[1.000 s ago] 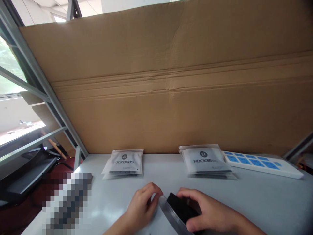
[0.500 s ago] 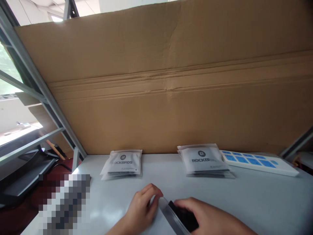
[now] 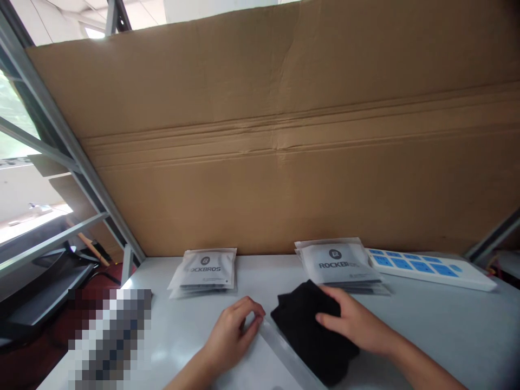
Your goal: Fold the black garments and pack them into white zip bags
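Ends at twelve o'clock against a cardboard panel, along the far edge of a grey tabletop; meets a metal frame at that edge's eight-o'clock corner. Leaves room to move between a left stack of printed pouches, between seven and eight o'clock, and a right stack at four, with more off the nine-o'clock side of the left hand. Narrows beyond the right hand, just short of the right stack and, next to it, a white strip with blue patches. Grasps a black cloth at five o'clock in the right hand, with thumb laid on top and other fingers partly hidden around the far side. Runs lengthwise, in that cloth, from eleven to five o'clock, pointing a notched end toward eleven and a rounded end toward five. Pinches the upper corner of a translucent bag at six o'clock between the left thumb and forefinger. Slants along the bag's edge band from ten-thirty to four-thirty, roughly parallel to the cloth and just beside it; cannot tell whether touching.
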`<state>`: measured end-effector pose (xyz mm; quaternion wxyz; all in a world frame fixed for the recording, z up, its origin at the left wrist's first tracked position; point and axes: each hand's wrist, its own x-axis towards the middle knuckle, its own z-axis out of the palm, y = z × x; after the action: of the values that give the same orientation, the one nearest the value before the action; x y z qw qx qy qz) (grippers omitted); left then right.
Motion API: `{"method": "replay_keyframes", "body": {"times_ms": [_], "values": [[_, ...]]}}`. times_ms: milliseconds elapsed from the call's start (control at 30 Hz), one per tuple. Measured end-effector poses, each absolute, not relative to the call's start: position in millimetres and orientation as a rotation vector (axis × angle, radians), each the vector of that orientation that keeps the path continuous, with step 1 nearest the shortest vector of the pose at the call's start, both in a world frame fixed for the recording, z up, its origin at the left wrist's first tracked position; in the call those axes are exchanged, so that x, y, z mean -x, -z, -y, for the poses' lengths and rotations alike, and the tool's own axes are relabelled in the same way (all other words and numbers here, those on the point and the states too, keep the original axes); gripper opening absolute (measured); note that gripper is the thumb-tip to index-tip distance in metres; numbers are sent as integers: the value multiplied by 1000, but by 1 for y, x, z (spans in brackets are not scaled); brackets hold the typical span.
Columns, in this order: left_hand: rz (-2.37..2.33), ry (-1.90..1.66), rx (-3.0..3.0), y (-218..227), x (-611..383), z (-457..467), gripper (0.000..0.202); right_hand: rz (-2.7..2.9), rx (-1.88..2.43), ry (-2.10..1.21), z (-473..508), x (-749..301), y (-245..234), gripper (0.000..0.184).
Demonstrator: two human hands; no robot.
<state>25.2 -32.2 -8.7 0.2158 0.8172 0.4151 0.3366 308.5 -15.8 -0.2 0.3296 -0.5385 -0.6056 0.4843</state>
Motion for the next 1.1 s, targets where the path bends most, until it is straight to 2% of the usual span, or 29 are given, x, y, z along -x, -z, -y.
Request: {"method": "replay_keyframes", "body": {"times_ms": [300,500,600,833,1000,1100], "values": [[-1375,-1071,-2241,12,-13,17,19,1118,1323,-1190,-2,-359,-8,50],[-1332,-477,-2325,-14,15,7,15,1116,1333,-1118,4,-344,-18,48],[-1315,-293,-2361,-26,26,4,17,1187,1348,-1160,8,-335,-22,53],[-1370,-144,-2451,-37,43,0,26,1482,1446,-1273,10,-334,-13,67],[-1382,-63,-2464,-40,52,-3,29,1888,1540,-1365,11,-331,-9,59],[-1408,-8,-2470,-43,54,-4,30,2011,1502,-1351,12,-332,-15,62]]}}
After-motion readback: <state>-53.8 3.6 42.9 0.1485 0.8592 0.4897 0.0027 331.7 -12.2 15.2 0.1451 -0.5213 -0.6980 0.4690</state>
